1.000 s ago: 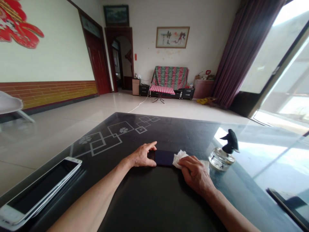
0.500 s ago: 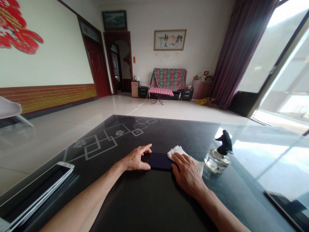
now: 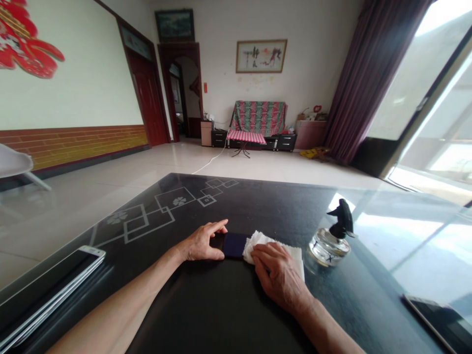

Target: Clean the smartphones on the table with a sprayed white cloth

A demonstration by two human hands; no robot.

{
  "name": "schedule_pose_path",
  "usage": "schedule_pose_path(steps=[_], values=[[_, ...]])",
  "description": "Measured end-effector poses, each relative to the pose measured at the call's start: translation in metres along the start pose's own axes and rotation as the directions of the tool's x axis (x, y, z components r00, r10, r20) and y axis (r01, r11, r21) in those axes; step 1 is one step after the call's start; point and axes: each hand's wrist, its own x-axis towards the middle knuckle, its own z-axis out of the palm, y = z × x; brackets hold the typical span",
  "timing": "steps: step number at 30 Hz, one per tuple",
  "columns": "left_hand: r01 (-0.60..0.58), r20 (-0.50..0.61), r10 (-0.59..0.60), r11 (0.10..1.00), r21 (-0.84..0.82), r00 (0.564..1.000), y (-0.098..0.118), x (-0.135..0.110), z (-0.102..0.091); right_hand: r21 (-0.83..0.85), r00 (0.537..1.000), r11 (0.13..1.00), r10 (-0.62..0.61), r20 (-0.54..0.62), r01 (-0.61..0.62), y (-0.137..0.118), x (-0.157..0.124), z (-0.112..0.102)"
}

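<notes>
A dark phone [image 3: 234,245] with a bluish sheen lies flat on the black table, long side across my view. My left hand [image 3: 203,242] holds its left end, thumb at the near edge and fingers at the far edge. My right hand [image 3: 277,270] presses a crumpled white cloth [image 3: 257,240] against the phone's right end, which is hidden under cloth and fingers. To the right of that hand stands a clear spray bottle [image 3: 329,248] with a black trigger head, upright and part-filled with clear liquid.
The glossy black table [image 3: 206,305] has a pale square-and-flower pattern at its far left. Silver-edged devices in a stack [image 3: 55,290] lie at the left, and another phone [image 3: 438,319] at the right edge. A striped folding table [image 3: 246,137] stands across the room.
My right hand has slid the cloth left and slightly toward me, covering more of the phone's right end. My left hand keeps its hold. The view has shifted slightly.
</notes>
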Motion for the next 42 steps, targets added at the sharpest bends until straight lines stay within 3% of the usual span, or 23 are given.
schedule_pose_path(steps=[5, 9, 34, 42], values=[[-0.001, -0.002, 0.001, 1.000, -0.012, 1.000, 0.003, 0.000, 0.000, -0.159, 0.989, 0.978, 0.123, -0.082, -0.135, 0.009, 0.000, 0.006], [0.004, -0.004, -0.004, 1.000, -0.017, 1.000, 0.003, 0.000, -0.001, -0.210, 0.986, 0.964, 0.153, -0.061, -0.162, 0.011, -0.001, 0.008], [0.015, -0.035, -0.017, 0.998, -0.063, 0.999, -0.002, -0.001, 0.009, -0.233, 0.999, 0.971, 0.044, -0.014, -0.046, 0.014, -0.006, 0.017], [0.044, -0.041, -0.046, 0.997, -0.060, 0.998, 0.001, -0.003, 0.010, -0.110, 0.994, 0.988, 0.110, 0.010, -0.109, -0.017, 0.015, 0.021]])
